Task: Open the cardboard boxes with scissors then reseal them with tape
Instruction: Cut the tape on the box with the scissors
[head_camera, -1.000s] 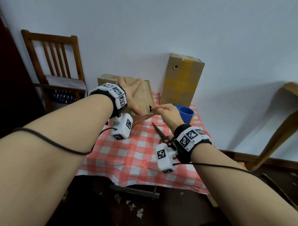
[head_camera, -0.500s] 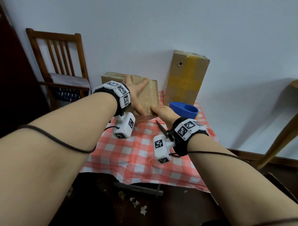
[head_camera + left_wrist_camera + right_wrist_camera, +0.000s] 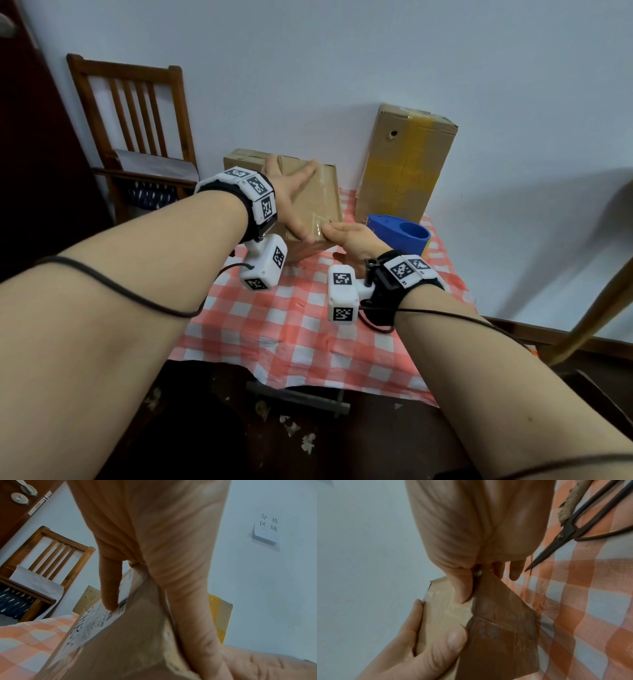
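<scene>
We are leaning the low cardboard box (image 3: 310, 202) up on the checked tabletop (image 3: 291, 329), its flaps closed so we cannot tell what is in it, while the taller box (image 3: 404, 164) is standing shut by the wall. Both forearms are reaching forward: our left hand (image 3: 291, 192) is lying spread on the top, thumb at the near edge, and our right hand (image 3: 356, 236) is pinching tape at the corner, the scissors (image 3: 570, 530) lying free beside it
</scene>
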A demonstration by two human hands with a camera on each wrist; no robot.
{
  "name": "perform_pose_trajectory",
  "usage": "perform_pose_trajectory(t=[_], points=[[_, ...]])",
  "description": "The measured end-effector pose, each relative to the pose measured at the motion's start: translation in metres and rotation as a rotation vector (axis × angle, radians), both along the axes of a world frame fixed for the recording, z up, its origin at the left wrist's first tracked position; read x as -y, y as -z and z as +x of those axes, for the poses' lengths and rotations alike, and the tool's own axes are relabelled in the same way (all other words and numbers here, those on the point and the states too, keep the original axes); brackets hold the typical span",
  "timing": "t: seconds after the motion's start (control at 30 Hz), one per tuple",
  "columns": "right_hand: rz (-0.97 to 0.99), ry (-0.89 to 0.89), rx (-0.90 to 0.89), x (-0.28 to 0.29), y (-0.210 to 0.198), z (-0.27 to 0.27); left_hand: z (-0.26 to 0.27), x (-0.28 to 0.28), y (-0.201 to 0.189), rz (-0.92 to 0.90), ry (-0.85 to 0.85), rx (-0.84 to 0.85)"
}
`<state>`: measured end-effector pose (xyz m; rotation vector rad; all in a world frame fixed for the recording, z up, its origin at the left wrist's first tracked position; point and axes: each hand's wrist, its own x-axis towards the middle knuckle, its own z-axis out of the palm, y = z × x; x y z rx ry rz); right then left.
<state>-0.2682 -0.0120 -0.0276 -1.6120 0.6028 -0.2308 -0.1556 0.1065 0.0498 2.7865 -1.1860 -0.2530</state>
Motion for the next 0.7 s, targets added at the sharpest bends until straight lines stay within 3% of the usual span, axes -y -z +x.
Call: perform_pose_trajectory(t=[0.53,0.7], points=[[-0.149,0.296,0.02,-0.007,-0.017,-0.001,-0.003,-0.001,-0.001,-0.021,-0.021,-0.017],[-0.208,0.257,0.012,-0.006,-0.014,-0.003,-0.003,-0.006,0.0,-0.03,-0.023,-0.016]])
